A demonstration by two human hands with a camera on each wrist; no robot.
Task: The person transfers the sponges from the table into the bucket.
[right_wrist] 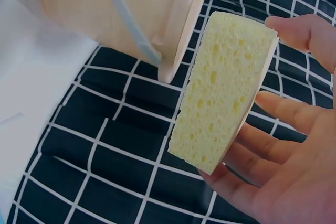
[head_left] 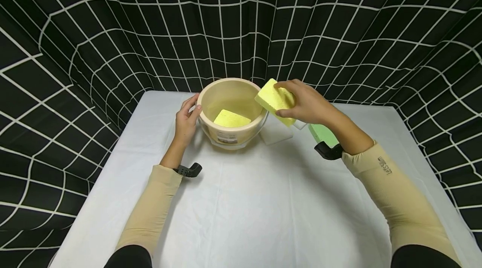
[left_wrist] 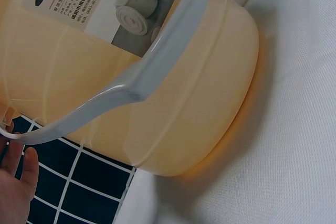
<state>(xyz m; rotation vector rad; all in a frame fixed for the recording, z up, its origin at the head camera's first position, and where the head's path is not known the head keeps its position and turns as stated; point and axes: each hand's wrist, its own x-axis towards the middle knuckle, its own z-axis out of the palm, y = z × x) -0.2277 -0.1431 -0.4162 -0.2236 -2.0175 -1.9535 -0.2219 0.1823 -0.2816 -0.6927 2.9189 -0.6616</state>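
Note:
My right hand (head_left: 306, 102) pinches a thick yellow sponge (head_left: 275, 96) between thumb and fingers, tilted beside the right rim of a cream plastic bucket (head_left: 227, 137). In the right wrist view the sponge (right_wrist: 223, 87) shows its porous side, apart from the bucket (right_wrist: 126, 14). My left hand (head_left: 185, 121) rests against the bucket's left rim, fingers and thumb touching from outside. The left wrist view shows part of that hand (left_wrist: 16, 184) near the end of the handle (left_wrist: 118, 95). Another yellow sponge (head_left: 231, 119) lies inside the bucket.
Right of the bucket a flat white piece (head_left: 276, 135) lies on the white-covered table (head_left: 244, 201). A green sponge (head_left: 324, 134) sits beneath my right forearm, partly hidden. A black curtain with white grid lines (head_left: 241, 25) surrounds the table's back and sides.

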